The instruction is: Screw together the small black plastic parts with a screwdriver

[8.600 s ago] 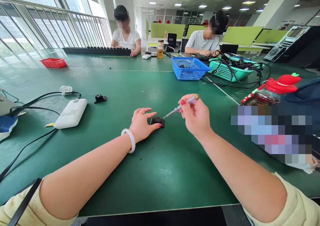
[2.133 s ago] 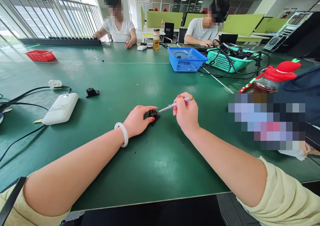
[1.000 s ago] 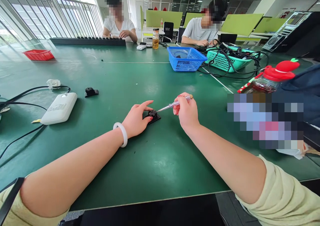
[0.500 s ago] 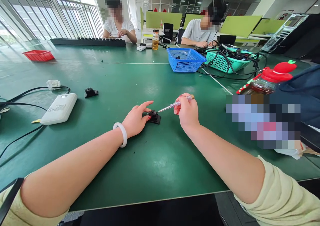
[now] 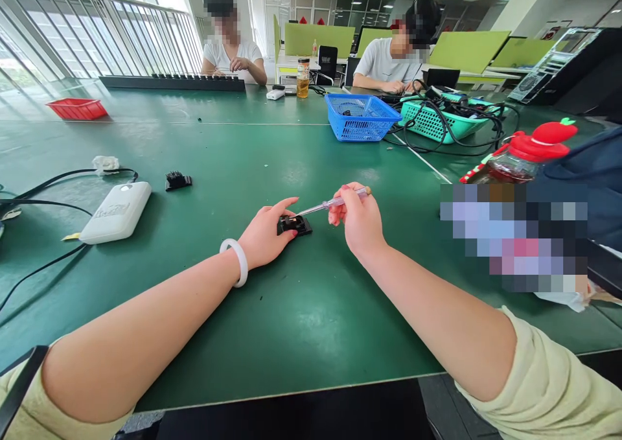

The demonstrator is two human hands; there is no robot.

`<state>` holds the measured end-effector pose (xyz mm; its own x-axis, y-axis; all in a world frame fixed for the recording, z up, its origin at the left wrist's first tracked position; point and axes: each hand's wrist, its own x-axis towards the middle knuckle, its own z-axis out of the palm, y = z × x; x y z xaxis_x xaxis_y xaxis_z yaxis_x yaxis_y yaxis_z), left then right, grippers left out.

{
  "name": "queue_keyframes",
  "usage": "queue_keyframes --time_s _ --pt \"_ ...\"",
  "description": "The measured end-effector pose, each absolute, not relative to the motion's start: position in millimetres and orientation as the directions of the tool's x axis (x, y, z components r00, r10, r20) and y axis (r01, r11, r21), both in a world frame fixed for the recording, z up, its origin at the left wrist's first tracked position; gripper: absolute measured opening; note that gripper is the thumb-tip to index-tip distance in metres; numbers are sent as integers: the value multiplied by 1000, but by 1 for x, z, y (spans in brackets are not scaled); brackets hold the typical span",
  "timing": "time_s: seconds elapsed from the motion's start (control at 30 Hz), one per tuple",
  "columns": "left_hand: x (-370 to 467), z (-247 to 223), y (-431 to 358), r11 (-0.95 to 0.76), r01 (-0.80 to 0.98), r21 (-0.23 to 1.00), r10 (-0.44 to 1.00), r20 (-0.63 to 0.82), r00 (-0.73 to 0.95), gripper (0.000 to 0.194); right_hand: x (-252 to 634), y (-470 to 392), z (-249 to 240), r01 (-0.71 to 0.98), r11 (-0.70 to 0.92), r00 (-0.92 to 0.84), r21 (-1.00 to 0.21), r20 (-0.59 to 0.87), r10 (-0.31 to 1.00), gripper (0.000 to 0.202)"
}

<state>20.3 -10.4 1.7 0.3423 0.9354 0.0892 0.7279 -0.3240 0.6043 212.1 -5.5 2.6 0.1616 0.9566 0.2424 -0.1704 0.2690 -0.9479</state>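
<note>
Black part [image 5: 296, 224]: head view, on worktop [image 5: 311, 323], by left thumb.
Left hand [image 5: 265, 236]: fingers clamped on part, forefinger lifted.
Right hand [image 5: 362, 220]: fingers clamped on screwdriver [image 5: 335, 201].
Tip: beside left fingers, contact unclear.
Technique: probably pin flat, keep tip off fingers.

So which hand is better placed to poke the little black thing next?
Probably the right hand: it holds the screwdriver, whose tip is at the black part. The left hand is busy gripping that part.

Green table [image 5: 311, 326], black part [image 5: 302, 226], white box [image 5: 115, 213], red tray [image 5: 78, 110], blue basket [image 5: 363, 130], teal basket [image 5: 425, 124]
</note>
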Motion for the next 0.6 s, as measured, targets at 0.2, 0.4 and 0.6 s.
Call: queue_keyframes --time_s 0.2,0.4,0.6 --pt "21 0 -11 -345 721 601 925 89 369 73 205 -22 5 -25 373 -186 -928 371 910 35" --pt "20 1 -12 -374 729 573 916 105 387 76 219 -15 8 84 468 125 -880 475 871 31" --pt "22 1 -11 -347 802 487 934 99 344 65 220 -12 6 343 491 3 -801 523 852 24"
